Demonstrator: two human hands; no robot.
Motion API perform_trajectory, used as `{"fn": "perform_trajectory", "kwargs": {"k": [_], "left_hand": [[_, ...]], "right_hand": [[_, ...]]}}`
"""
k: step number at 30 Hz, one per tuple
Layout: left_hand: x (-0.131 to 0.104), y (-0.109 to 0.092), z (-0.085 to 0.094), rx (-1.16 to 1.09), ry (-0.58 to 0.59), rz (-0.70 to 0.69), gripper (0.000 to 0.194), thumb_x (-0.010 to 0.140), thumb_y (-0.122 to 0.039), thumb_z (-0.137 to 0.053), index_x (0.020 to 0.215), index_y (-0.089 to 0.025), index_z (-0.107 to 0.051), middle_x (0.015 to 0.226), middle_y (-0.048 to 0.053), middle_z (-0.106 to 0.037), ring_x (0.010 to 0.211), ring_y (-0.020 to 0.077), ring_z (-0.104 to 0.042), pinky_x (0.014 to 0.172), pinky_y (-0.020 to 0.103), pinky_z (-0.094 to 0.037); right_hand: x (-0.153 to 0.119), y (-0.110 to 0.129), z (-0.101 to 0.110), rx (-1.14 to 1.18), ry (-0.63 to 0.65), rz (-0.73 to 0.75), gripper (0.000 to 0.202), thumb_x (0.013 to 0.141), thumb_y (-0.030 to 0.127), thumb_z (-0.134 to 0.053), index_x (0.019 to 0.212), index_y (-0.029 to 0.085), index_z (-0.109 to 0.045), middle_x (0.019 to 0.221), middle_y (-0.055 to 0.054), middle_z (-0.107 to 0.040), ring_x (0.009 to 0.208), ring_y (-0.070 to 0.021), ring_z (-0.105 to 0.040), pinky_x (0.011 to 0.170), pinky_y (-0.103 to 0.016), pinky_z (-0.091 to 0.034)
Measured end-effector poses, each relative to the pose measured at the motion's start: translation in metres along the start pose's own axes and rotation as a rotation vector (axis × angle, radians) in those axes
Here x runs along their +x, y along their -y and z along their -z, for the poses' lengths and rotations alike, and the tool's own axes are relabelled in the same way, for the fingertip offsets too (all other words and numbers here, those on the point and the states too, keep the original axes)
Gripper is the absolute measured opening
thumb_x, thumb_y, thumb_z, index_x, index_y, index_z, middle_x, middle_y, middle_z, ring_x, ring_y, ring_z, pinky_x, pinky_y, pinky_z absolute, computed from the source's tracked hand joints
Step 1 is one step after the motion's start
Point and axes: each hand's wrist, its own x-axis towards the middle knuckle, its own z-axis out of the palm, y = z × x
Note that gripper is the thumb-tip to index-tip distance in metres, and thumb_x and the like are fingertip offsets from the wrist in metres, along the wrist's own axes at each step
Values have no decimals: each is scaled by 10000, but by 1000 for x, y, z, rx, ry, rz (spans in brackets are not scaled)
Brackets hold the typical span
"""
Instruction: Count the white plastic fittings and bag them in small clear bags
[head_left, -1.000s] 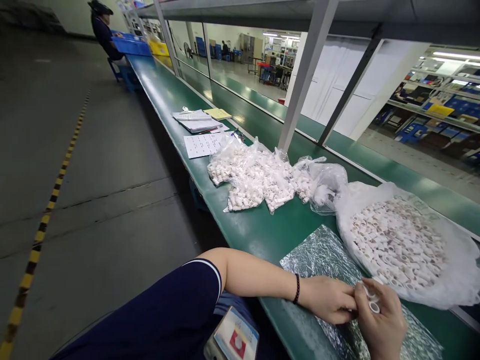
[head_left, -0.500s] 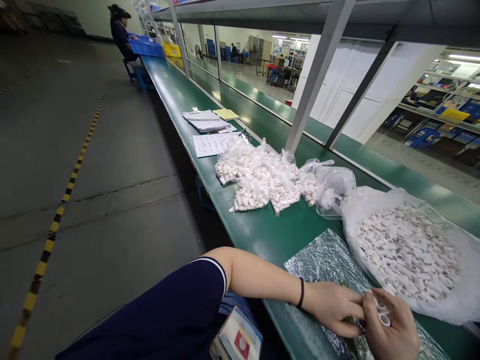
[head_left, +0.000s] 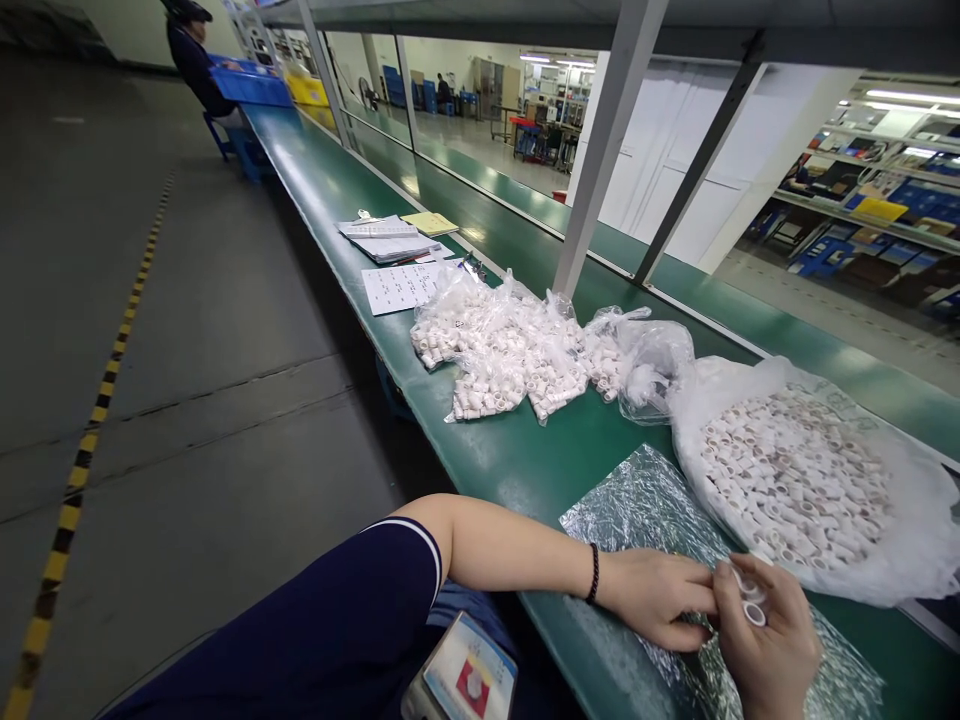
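My left hand point(head_left: 656, 597), with a dark beaded bracelet at its wrist, reaches in from the left. Its fingers are closed and meet the fingertips of my right hand point(head_left: 772, 635); whatever they pinch is hidden. Curled in my right hand are several short white pipe fittings point(head_left: 754, 613), their round open ends showing. Both hands are above a crinkled clear plastic sheet point(head_left: 630, 500) on the green bench point(head_left: 487, 465). Just beyond them lies a large open plastic bag point(head_left: 694, 430) full of loose white pipe fittings point(head_left: 795, 480).
Filled clear bags point(head_left: 499, 345) of white fittings lie farther along the bench, beside a crumpled plastic bag point(head_left: 660, 350). Past them are a written sheet point(head_left: 397, 288) and a clipboard point(head_left: 386, 240). A metal post point(head_left: 607, 150) rises behind. A seated person point(head_left: 195, 65) is at the far end.
My view has turned slightly, so the bench and bags sit a little farther left and higher. Both hands keep nearly the same grip and closeness.
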Motion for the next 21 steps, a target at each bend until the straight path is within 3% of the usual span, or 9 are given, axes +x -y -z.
{"fn": "perform_trajectory", "kwargs": {"k": [21], "left_hand": [[0,2,-4,1,30,17,292,861,-260,-500,1067,-98,-629,1021,109,-640,996,204,-613,879,279,-524]], "right_hand": [[-1,0,0,-14,7,-3,307,908,460,-563,856,164,-628,790,-71,-642,715,-192,-611,634,-292,-436]]}}
